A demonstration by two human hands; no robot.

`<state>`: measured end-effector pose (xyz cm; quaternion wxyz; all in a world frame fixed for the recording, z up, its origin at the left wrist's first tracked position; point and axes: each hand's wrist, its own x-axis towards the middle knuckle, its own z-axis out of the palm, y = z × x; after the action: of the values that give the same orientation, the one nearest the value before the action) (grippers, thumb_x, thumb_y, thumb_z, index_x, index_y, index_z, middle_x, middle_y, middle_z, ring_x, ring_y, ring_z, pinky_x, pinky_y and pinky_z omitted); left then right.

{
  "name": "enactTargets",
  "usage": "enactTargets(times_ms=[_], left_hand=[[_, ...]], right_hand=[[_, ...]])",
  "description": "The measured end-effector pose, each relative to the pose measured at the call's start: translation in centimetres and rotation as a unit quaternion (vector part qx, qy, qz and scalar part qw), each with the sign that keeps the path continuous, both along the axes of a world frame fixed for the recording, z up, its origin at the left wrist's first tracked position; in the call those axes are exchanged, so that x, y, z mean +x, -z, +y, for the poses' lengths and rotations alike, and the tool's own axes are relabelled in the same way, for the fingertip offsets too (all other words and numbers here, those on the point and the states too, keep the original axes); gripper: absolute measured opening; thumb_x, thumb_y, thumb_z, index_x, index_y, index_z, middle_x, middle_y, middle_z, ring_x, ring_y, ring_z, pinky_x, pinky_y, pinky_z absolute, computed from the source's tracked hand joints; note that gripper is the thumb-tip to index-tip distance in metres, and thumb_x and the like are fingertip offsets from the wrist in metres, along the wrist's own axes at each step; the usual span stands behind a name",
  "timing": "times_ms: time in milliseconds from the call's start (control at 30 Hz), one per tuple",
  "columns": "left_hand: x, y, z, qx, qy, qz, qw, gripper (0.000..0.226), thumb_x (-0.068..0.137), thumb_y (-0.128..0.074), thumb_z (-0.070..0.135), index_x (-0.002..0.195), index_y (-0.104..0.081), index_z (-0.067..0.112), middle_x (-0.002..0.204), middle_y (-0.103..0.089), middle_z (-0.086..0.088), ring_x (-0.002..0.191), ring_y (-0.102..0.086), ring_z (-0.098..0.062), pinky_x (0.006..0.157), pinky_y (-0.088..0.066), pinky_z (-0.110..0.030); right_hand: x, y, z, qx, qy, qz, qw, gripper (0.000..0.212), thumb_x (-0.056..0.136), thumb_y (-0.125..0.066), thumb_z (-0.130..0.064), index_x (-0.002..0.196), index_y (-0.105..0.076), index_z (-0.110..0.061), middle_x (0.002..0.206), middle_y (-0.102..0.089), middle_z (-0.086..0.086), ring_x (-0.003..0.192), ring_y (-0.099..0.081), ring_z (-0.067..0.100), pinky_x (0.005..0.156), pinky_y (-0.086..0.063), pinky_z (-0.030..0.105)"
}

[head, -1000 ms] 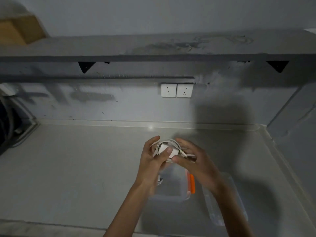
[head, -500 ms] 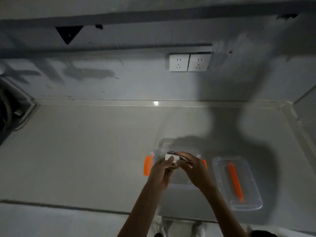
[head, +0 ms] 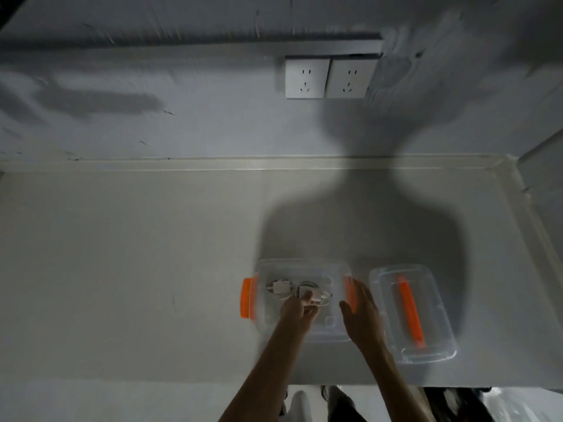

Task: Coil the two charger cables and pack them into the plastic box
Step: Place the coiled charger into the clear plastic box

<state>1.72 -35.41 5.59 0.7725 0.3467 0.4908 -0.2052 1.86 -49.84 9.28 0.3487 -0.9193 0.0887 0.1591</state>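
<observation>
A clear plastic box [head: 304,264] with orange side latches stands on the grey counter near its front edge. Two coiled white charger cables lie inside it: one coil [head: 278,289] at the left, a second coil [head: 316,295] beside it. My left hand [head: 297,307] reaches into the box with its fingertips on the second coil. My right hand [head: 361,315] hovers over the box's right side, fingers spread, holding nothing. The box's clear lid [head: 438,315] with an orange handle lies just to the right.
The grey counter [head: 122,269] runs back to a wall with two white sockets [head: 330,77]. A raised edge bounds the counter at the right. My shadow falls across the counter behind the box. Shoes show below the counter's front edge.
Both hands came down from above the box with the coiled cable. The coil now lies in the box beside the first one, and my right hand has let go and moved right.
</observation>
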Motion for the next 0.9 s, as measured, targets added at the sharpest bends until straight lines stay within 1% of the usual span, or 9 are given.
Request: enactTargets(times_ms=[67, 167, 267, 333, 467, 567, 733, 833, 900], left_hand=[[-0.4, -0.1, -0.8, 0.069, 0.099, -0.058, 0.991, 0.030, 0.091, -0.062, 0.016, 0.119, -0.056, 0.009, 0.120, -0.059, -0.005, 0.108, -0.060, -0.017, 0.079, -0.058, -0.022], [-0.4, 1.3, -1.6, 0.238, 0.264, -0.116, 0.927, 0.016, 0.087, -0.064, 0.032, 0.099, -0.058, 0.024, 0.107, -0.062, 0.004, 0.103, -0.063, -0.006, 0.097, -0.052, -0.030], [0.3, 2.2, -1.9, 0.409, 0.376, -0.162, 0.815, 0.013, 0.096, -0.054, 0.035, 0.092, -0.058, 0.022, 0.077, -0.060, 0.013, 0.069, -0.060, 0.010, 0.072, -0.049, -0.011], [0.6, 2.1, -2.1, 0.438, 0.389, -0.177, 0.791, 0.018, 0.096, -0.052, 0.038, 0.093, -0.060, 0.021, 0.077, -0.061, 0.010, 0.072, -0.062, 0.004, 0.070, -0.049, -0.012], [1.0, 2.8, -3.0, 0.457, 0.382, -0.174, 0.784, 0.033, 0.092, -0.049, 0.041, 0.102, -0.063, 0.013, 0.084, -0.062, 0.012, 0.077, -0.059, 0.006, 0.079, -0.050, -0.007], [1.0, 3.3, -3.0, 0.479, 0.404, -0.156, 0.763, 0.029, 0.096, -0.052, 0.034, 0.112, -0.063, 0.013, 0.101, -0.069, 0.001, 0.090, -0.064, -0.004, 0.091, -0.053, -0.021], [1.5, 3.3, -3.4, 0.457, 0.434, -0.114, 0.768, 0.030, 0.096, -0.055, 0.029, 0.118, -0.061, 0.011, 0.111, -0.070, -0.005, 0.102, -0.067, -0.014, 0.082, -0.043, -0.012], [1.6, 2.2, -3.4, 0.415, 0.429, -0.123, 0.793, 0.013, 0.092, -0.062, 0.021, 0.104, -0.062, 0.017, 0.096, -0.069, 0.003, 0.083, -0.063, -0.003, 0.068, -0.043, -0.002], [1.0, 1.7, -3.1, 0.344, 0.383, -0.139, 0.846, 0.014, 0.087, -0.067, 0.019, 0.093, -0.057, 0.027, 0.093, -0.063, 0.008, 0.087, -0.064, -0.003, 0.074, -0.050, -0.006]], right_hand=[[-0.1, 0.2, -0.2, -0.007, -0.018, -0.013, 1.000, 0.055, 0.090, -0.060, -0.011, 0.141, -0.039, -0.016, 0.142, -0.049, 0.006, 0.120, -0.057, 0.024, 0.093, -0.048, 0.031], [0.0, 0.5, -0.6, -0.004, -0.036, -0.033, 0.999, 0.054, 0.091, -0.057, -0.014, 0.141, -0.038, -0.020, 0.144, -0.048, 0.003, 0.121, -0.057, 0.019, 0.095, -0.052, 0.034], [0.1, 0.9, -0.7, 0.013, -0.034, -0.047, 0.998, 0.052, 0.091, -0.057, -0.012, 0.139, -0.040, -0.024, 0.139, -0.051, 0.002, 0.105, -0.066, 0.014, 0.081, -0.059, 0.030], [0.2, 1.3, -0.9, 0.015, -0.037, -0.048, 0.998, 0.052, 0.091, -0.057, -0.011, 0.138, -0.040, -0.025, 0.138, -0.052, 0.002, 0.096, -0.068, 0.013, 0.074, -0.058, 0.021], [0.0, 1.5, -1.1, 0.012, -0.033, -0.051, 0.998, 0.054, 0.091, -0.058, -0.012, 0.139, -0.039, -0.026, 0.140, -0.050, -0.002, 0.096, -0.068, 0.011, 0.074, -0.055, 0.017], [0.1, 1.4, -1.2, 0.010, -0.031, -0.060, 0.998, 0.055, 0.090, -0.059, -0.014, 0.139, -0.038, -0.028, 0.142, -0.049, -0.003, 0.098, -0.068, 0.012, 0.077, -0.059, 0.024], [0.0, 1.5, -1.5, 0.014, -0.038, -0.055, 0.998, 0.057, 0.090, -0.059, -0.017, 0.140, -0.035, -0.031, 0.143, -0.048, -0.002, 0.100, -0.068, 0.014, 0.078, -0.061, 0.031], [-0.1, 1.1, -1.5, 0.019, -0.048, -0.039, 0.998, 0.056, 0.092, -0.058, -0.024, 0.142, -0.034, -0.028, 0.149, -0.042, 0.003, 0.119, -0.059, 0.018, 0.090, -0.056, 0.035], [-0.5, 0.1, -1.2, 0.009, -0.003, -0.059, 0.998, 0.050, 0.095, -0.054, -0.026, 0.143, -0.038, -0.024, 0.152, -0.038, 0.004, 0.130, -0.047, 0.018, 0.101, -0.048, 0.038]])
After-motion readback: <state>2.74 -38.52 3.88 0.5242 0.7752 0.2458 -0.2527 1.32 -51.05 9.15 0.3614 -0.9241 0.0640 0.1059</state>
